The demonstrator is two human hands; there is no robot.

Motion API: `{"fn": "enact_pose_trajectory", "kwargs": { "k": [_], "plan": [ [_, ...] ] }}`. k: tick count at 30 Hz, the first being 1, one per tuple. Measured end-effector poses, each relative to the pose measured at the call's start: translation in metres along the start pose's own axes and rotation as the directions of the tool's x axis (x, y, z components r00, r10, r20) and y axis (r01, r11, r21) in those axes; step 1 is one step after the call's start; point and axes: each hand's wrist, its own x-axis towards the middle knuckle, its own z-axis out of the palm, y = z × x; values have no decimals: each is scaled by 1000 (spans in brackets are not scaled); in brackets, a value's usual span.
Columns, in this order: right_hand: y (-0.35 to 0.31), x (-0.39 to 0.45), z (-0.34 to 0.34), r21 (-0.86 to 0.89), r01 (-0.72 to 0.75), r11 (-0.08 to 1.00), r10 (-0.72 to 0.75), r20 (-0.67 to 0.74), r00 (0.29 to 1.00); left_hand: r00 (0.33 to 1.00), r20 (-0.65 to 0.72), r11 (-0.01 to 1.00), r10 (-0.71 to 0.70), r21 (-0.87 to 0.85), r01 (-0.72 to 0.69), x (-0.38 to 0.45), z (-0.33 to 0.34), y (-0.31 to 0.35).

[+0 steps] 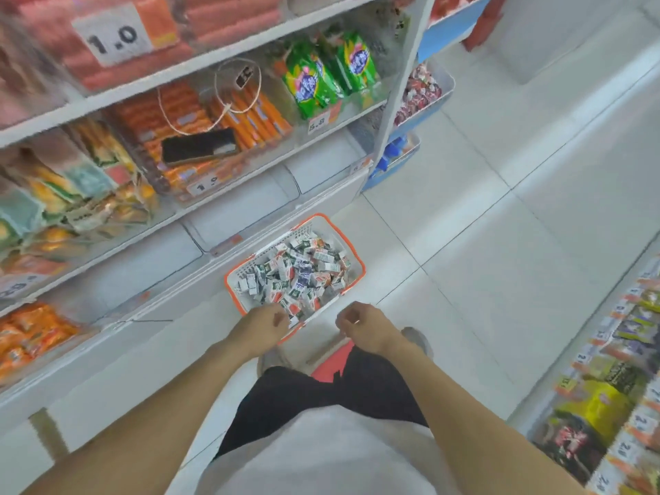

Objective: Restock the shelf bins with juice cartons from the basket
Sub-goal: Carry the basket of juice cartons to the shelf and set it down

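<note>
A white basket with an orange rim [358,263] stands on the floor beside the shelf base, heaped with small juice cartons [298,274] in white, green, red and blue. My left hand [263,327] hovers over the basket's near edge, fingers loosely curled, with nothing in it. My right hand [362,327] hangs just right of the basket's near corner, fingers also loosely curled and holding nothing. Clear shelf bins [246,212] line the lower shelves at left.
The shelving on the left carries orange and red snack packs, green bags [311,80] and a dark phone [199,145] with a cord. A second shelf [614,380] of packets runs along the right. White tiled floor [500,216] lies between. A red object [330,364] sits by my feet.
</note>
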Motion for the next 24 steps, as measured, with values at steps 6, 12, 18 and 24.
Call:
{"fn": "enact_pose_trajectory", "kwargs": {
  "k": [6,12,18,24],
  "plan": [
    [-25,93,-32,-190,145,971,-112,171,979,989,-70,983,-133,-136,122,45,10,-1],
    [3,224,-37,-385,313,868,-149,400,905,941,-162,934,-297,-255,251,133,56,-27],
    [60,355,-8,-452,394,800,-154,481,863,928,-166,908,-334,-322,269,237,128,-77],
    [107,453,50,-551,454,700,-151,507,848,931,-207,936,-299,-254,245,322,193,-143]
  ]
}}
